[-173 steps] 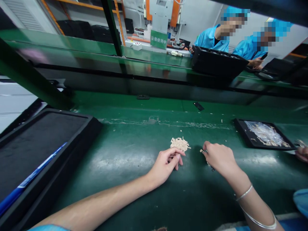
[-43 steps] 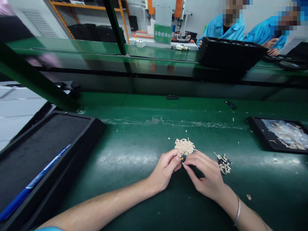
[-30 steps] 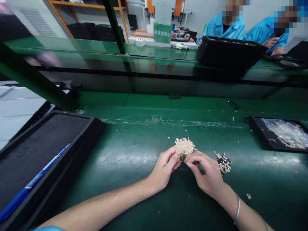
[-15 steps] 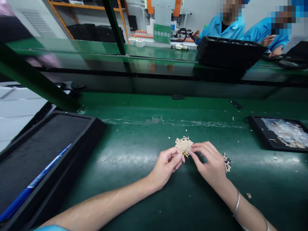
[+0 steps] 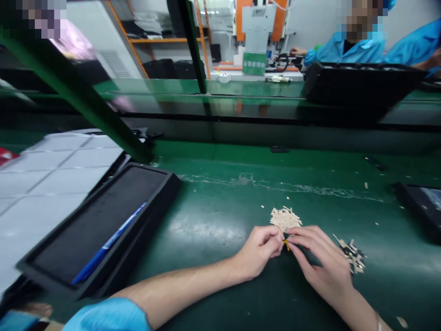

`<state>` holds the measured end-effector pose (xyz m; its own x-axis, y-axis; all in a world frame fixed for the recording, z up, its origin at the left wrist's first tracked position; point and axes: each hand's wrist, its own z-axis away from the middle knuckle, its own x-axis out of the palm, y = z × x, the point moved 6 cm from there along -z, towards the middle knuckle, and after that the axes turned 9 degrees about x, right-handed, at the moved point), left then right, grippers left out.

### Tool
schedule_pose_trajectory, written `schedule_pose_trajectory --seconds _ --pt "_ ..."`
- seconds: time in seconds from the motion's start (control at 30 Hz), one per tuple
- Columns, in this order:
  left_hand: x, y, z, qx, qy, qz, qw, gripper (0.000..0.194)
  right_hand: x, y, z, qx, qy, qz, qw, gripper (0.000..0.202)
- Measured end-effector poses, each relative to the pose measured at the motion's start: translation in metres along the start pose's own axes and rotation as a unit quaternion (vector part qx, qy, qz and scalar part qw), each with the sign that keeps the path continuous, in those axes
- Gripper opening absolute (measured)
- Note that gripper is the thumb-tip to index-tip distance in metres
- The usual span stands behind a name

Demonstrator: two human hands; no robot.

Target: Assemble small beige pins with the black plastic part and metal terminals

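Observation:
Small pale strips lie in a pile [image 5: 285, 219] on the green tabletop [image 5: 213, 216]. Just in front of that pile, my left hand [image 5: 263, 252] is closed in a pinch on a tiny yellow piece [image 5: 286, 244]. The thumb and fingertips of my right hand [image 5: 322, 259] meet at the same yellow piece from the right; its exact shape is too small to make out. Beyond my right wrist is a second pile [image 5: 354, 257] of mixed dark and pale bits.
At left, a black foam tray [image 5: 103, 207] holds a blue pen-like stick [image 5: 110, 243], beside grey-white sheets [image 5: 51, 170]. Another black tray [image 5: 413, 207] stands at right. A green post [image 5: 93, 105] slants across the left. Co-workers sit behind a black box [image 5: 361, 87].
The view has swung left, so things appear further right and the left tray shows more fully. My right fingertips have closed in on the yellow piece beside my left hand.

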<state>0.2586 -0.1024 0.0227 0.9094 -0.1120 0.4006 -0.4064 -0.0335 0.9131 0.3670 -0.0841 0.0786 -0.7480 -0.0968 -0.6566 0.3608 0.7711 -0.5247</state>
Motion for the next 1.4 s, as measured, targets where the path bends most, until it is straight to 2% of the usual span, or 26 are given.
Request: schedule_pose_trajectory --seconds 0.37,0.5,0.57,0.63,0.73,0.87,1.13,1.4 --pt "-0.005 -0.004 -0.005 0.035 -0.008 -0.032 0.999 0.025 0.001 0.009 0.005 -0.005 -0.013 0.024 1.0 0.013" --pt "-0.005 0.0 -0.005 0.037 -0.005 -0.029 0.999 0.027 0.004 0.015 0.005 0.038 -0.022 0.015 0.999 0.009" --pt "-0.006 0.003 -0.004 0.046 0.005 -0.021 0.999 0.025 0.007 0.023 0.005 0.093 -0.034 -0.015 0.995 0.004" --pt "-0.007 0.006 -0.003 0.053 0.012 -0.019 0.998 0.022 0.01 0.032 0.005 0.173 -0.054 -0.064 0.981 0.004" --pt "-0.006 0.009 -0.001 0.047 0.004 -0.044 0.998 0.021 0.015 0.042 0.005 0.286 -0.098 -0.14 0.943 0.013" --pt "-0.004 0.012 -0.001 0.031 -0.009 -0.093 0.995 0.018 0.018 0.045 0.003 0.36 -0.125 -0.189 0.905 0.018" --pt "-0.002 0.012 -0.002 0.023 0.001 -0.106 0.994 0.013 0.023 0.046 0.008 0.402 -0.16 -0.241 0.869 0.015" --pt "-0.003 0.008 -0.002 0.018 0.018 -0.098 0.995 0.013 0.025 0.048 0.011 0.41 -0.144 -0.272 0.859 0.018"
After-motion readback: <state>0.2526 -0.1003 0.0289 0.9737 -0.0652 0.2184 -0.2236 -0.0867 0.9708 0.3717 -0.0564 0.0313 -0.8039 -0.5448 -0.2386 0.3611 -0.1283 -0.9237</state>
